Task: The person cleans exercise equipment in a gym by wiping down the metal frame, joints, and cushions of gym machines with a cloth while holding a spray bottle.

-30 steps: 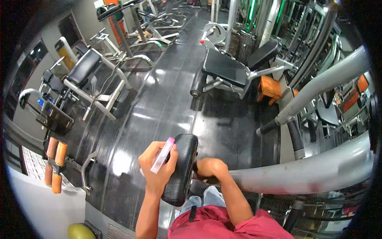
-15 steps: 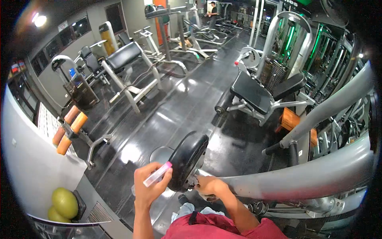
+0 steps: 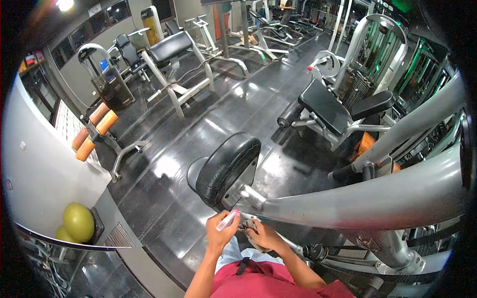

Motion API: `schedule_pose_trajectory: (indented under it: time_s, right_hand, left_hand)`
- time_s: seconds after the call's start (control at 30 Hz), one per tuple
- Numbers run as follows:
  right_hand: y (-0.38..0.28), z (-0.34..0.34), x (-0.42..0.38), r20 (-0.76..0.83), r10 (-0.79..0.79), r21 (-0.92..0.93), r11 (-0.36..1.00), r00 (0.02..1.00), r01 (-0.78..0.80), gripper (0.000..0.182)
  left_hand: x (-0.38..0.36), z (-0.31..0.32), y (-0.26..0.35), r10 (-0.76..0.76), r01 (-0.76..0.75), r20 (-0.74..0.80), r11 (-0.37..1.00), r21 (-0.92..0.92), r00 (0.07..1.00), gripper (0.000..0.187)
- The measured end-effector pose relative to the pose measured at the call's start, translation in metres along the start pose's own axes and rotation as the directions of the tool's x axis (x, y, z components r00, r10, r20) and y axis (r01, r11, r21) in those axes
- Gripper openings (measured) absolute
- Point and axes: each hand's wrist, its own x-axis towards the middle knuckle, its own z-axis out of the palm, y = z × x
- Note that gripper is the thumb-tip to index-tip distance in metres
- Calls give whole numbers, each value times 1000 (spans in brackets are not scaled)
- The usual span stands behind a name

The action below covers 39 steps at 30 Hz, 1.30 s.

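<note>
My left hand (image 3: pixel 218 233) is closed around a slim clear tube with a pink end (image 3: pixel 228 220), held slanted. Right beside it, my right hand (image 3: pixel 264 235) has its fingers curled in toward the left hand. Something greyish shows at its fingertips, too small and hidden to name. Both hands are low in front of my body, just below a black padded seat (image 3: pixel 226 166). That pad sits on a metal bracket at the end of a thick grey machine tube (image 3: pixel 362 196).
A black padded bench (image 3: pixel 325 109) stands ahead to the right, beside a weight-stack machine (image 3: pixel 362 84). Further left are a curl bench (image 3: pixel 171 47) and a stand with orange rollers (image 3: pixel 107 121). Green balls (image 3: pixel 78 222) lie at lower left. A person (image 3: pixel 286 10) is far back.
Both hands have moved down and closer together, the left away from the pad's side with the clear tube still in it. The view has tilted down, so more of the pad shows.
</note>
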Motion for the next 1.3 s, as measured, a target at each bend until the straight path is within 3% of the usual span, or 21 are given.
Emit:
schedule_pose_trajectory:
  time_s: [0.13, 0.2, 0.27, 0.33, 0.4, 0.43, 0.5, 0.53, 0.73, 0.87, 1.07, 1.17, 1.2, 1.27, 1.3]
  right_hand:
    - [1, -10, -11, 8, -36, -104, 994, 999, 37, 51]
    - [-4, -18, -16, 147, 68, -218, 975, 987, -35, 46]
    - [-27, -31, -25, 152, 70, -278, 960, 986, -26, 42]
    - [-55, -44, -35, 159, 72, -335, 942, 985, -14, 38]
    - [-78, -54, -41, 22, -125, -413, 903, 992, 123, 33]
    - [-78, -55, -37, 29, -129, -415, 901, 991, 130, 33]
    - [-76, -53, -27, -24, -287, -542, 809, 958, 229, 33]
    - [-75, -51, -17, -39, -346, -663, 711, 937, 235, 34]
    - [-60, -36, 69, -246, -493, -735, 656, 835, 171, 33]
    - [-54, -20, 92, -342, -436, -770, 638, 832, 18, 24]
    - [-42, -22, 84, -156, -174, -886, 460, 972, -60, 23]
    - [-55, -42, 87, -88, -109, -855, 518, 990, -19, 23]
    - [-54, -41, 92, -83, -105, -856, 516, 991, -17, 23]
    - [-46, -33, 107, -289, -283, -766, 641, 915, -44, 25]
    - [-44, -28, 113, -291, -283, -765, 642, 914, -45, 25]
  left_hand:
    - [4, 30, -17, -21, 22, -79, 1000, 12, 997, 25]
    - [5, 43, -42, -53, 55, -85, 998, 22, 995, 25]
    - [2, 44, -52, -90, 94, -89, 995, 36, 992, 25]
    - [-1, 39, -52, -3, 4, -97, 1000, 10, 995, 23]
    - [-2, 30, -41, -20, 20, -97, 1000, -4, 995, 23]
    - [-3, 27, -38, -31, 30, -91, 999, -15, 995, 23]
    - [-4, 26, -43, 3, -3, -132, 1000, -2, 991, 25]
    - [-4, 26, -45, 40, -38, -167, 999, 12, 985, 28]
    - [-15, 16, -46, -95, 83, -156, 993, -82, 983, 26]
    - [-22, 11, -46, -116, 105, -176, 992, -70, 978, 25]
    - [-32, 13, -74, -249, 222, -126, 955, -197, 960, 28]
    - [-33, 3, -61, -253, 225, -129, 955, -196, 959, 31]
    - [-34, 0, -56, -258, 230, -129, 953, -197, 958, 31]
    - [-32, -6, -49, -309, 282, -99, 934, -220, 946, 32]
    - [-33, -7, -53, -307, 280, -99, 935, -218, 946, 32]
